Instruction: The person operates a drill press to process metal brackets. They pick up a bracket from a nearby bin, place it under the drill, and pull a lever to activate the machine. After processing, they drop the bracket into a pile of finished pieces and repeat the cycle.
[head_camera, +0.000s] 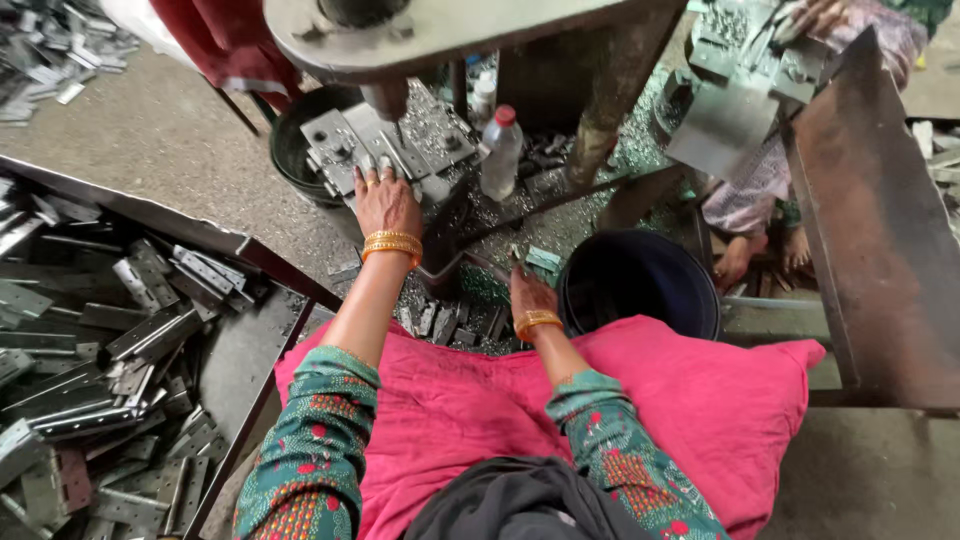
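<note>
While the left hand lies spread on a metal plate at upper centre, the right hand pinches a small metal piece.

**Soft daylight, wide-angle bend**

Even, diffuse daylight fills the scene; shadows are faint and soft-edged. The metal hinge plates at left give dull grey glints, without harsh glare. The bucket interior stays dark. Edges bow from wide-lens distortion, and the near dark cloth looks slightly soft.

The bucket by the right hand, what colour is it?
Dark, near-black bucket, just beside the right hand; head view.
</note>
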